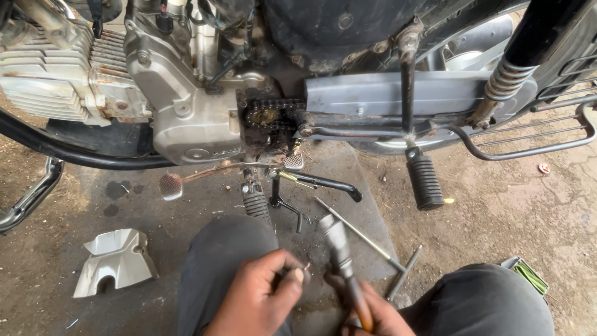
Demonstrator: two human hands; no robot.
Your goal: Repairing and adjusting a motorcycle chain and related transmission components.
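From the head camera, the person crouches on a dirt floor beside a motorcycle, knees at the bottom edge of the view. The left hand is curled, its fingertips pinched on a small dark part that is too small to make out, perhaps a clip or chain link. The right hand is closed around the orange-handled grip of a pair of pliers, whose metal nose points up and away toward the engine. Just beyond the pliers a T-handle wrench lies on the floor, slanting toward the right knee. Above the hands, the motorcycle's drive chain sits exposed on its sprocket, next to the silver engine case. A silver cover lies on the floor near the left edge, well apart from the hands. A ribbed black footrest hangs at the right, below the grey chain guard
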